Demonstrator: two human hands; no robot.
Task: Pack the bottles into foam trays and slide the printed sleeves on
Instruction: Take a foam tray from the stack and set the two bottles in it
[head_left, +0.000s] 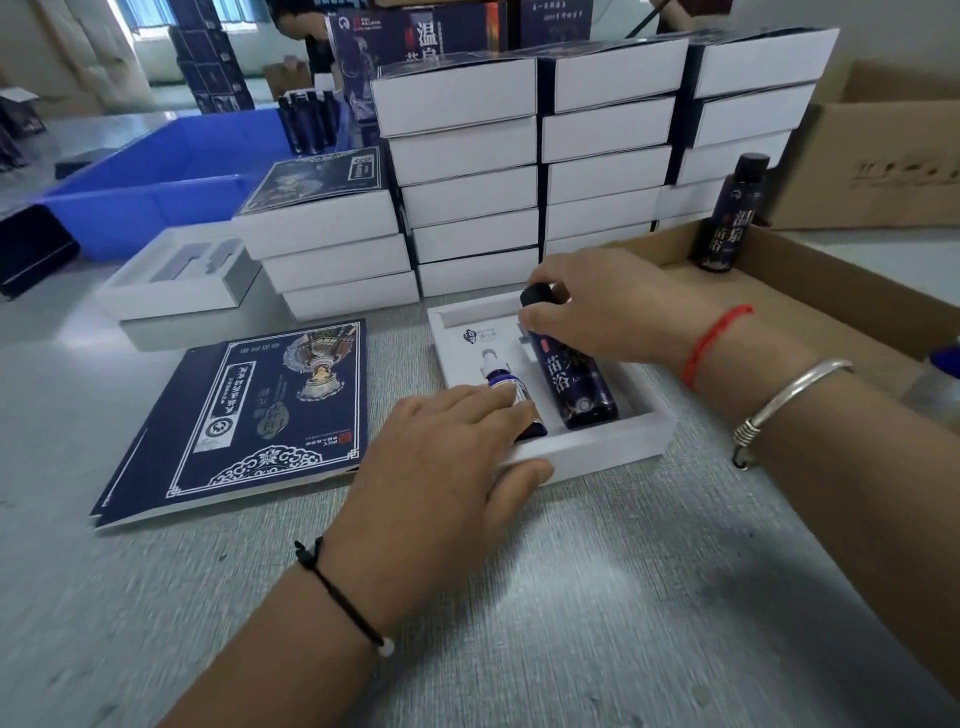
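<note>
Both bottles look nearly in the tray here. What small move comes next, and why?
Probably press the large bottle flat into its slot: the right hand grips its cap end, which looks slightly raised, while the left hand steadies the small bottle and tray.

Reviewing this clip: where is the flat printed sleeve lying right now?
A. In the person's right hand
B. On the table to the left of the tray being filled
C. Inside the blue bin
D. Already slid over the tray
B: the printed sleeve lies flat on the table left of the foam tray, while the right hand grips the tall bottle.
</note>
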